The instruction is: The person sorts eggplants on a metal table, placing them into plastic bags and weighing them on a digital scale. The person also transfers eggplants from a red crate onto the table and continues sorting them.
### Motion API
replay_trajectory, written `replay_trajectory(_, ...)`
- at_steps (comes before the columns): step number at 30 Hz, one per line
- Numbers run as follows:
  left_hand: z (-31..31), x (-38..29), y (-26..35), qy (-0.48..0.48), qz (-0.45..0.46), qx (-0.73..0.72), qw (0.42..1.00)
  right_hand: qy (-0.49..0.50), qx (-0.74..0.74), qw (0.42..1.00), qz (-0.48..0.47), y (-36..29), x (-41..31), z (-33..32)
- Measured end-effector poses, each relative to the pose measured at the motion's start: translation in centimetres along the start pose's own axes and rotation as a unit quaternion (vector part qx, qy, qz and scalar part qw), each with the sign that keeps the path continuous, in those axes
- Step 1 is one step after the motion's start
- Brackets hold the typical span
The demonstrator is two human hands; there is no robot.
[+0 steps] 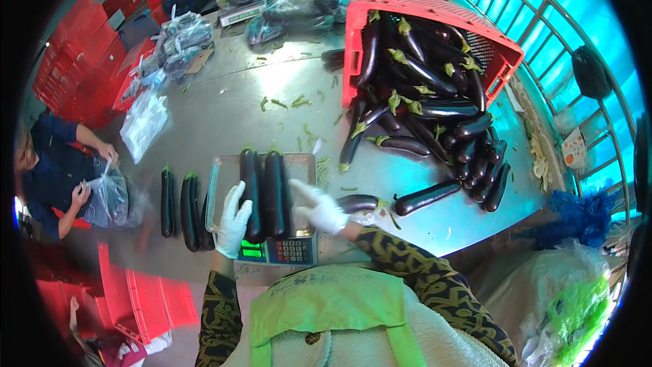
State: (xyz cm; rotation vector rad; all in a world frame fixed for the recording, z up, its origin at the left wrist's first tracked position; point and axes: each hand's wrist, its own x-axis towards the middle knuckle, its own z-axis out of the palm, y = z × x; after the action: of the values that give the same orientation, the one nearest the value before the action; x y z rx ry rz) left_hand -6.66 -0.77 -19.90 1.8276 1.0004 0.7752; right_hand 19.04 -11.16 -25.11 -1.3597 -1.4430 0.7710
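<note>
Two long dark eggplants, a left one (251,188) and a right one (275,199), lie side by side on the metal pan (219,171) of a digital scale (290,251). My left hand (234,224), in a white glove, is at the left eggplant's side, fingers apart and not closed around it. To the right of the pair, my gloved right hand (323,210) hovers over the pan's right edge, blurred, with nothing in it. Left of the scale lie a thin eggplant (167,203), a thicker eggplant (190,214) and another eggplant (205,224) partly hidden by the pan.
A tipped red crate (433,0) spills many eggplants (423,107) onto the metal table (229,112). One eggplant (359,204) lies near my right wrist. At left a co-worker (56,163) holds a plastic bag (109,199). Bagged produce (300,5) and a second scale (242,14) stand at the back.
</note>
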Motion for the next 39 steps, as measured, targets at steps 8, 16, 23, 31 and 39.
replay_trajectory(8,-7.9,-3.6,-2.3,0.234,-0.084,-0.084,0.965,-0.123,-0.462,0.876,0.069,6.8,-5.5,-7.8)
replay_trajectory(16,-12.9,-8.2,-3.7,0.376,-0.043,-0.129,0.917,-0.113,-0.506,0.855,0.025,5.1,-4.4,-11.9)
replay_trajectory(23,-12.1,-10.5,-4.5,0.399,-0.104,-0.101,0.905,-0.082,-0.373,0.875,-0.298,-6.1,6.8,-8.4)
replay_trajectory(31,-13.3,-11.2,-3.3,0.414,-0.078,-0.121,0.899,-0.199,-0.421,0.823,-0.326,-9.7,11.1,1.7)
replay_trajectory(39,-14.2,-14.5,-3.6,0.455,-0.133,-0.124,0.872,0.032,-0.225,0.960,-0.164,-3.8,2.8,-8.4)
